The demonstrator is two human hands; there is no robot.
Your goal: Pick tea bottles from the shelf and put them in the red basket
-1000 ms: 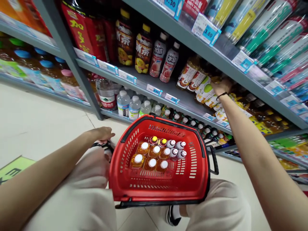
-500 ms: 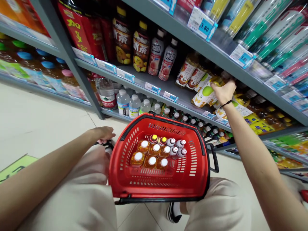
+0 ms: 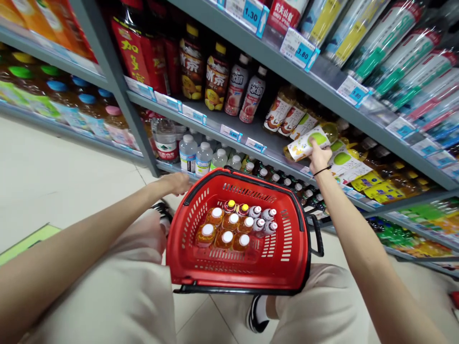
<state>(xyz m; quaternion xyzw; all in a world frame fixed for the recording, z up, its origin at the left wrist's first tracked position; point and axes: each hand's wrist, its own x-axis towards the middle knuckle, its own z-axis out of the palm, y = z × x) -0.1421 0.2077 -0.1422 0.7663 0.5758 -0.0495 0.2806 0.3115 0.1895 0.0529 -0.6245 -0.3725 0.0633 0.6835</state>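
My right hand (image 3: 320, 160) is closed around a tea drink bottle (image 3: 310, 142) with a white label and a green fruit print. The bottle is tilted, its bottom toward the shelf's front edge. Similar bottles (image 3: 347, 162) lie leaning to its right, and upright ones with white labels (image 3: 278, 113) stand to its left. My left hand (image 3: 178, 183) is beside the left rim of a red shopping basket (image 3: 179, 253), fingers loosely bent, with nothing visible in it. Inside the basket stand several amber bottles with white caps (image 3: 227, 238), two yellow-capped bottles (image 3: 230, 206) and several small pale bottles (image 3: 258, 223).
A grey shelf (image 3: 211, 114) with price tags runs across in front of me. Above it, large bottles (image 3: 390, 57) lie on a higher shelf; water bottles (image 3: 188, 150) stand on the lower one. My knees flank the basket, whose black handle (image 3: 317, 236) sticks out right.
My right hand has pulled the green-fruit bottle forward and left, partly out from among the others. My left hand has risen and moved right, closer to the basket rim.
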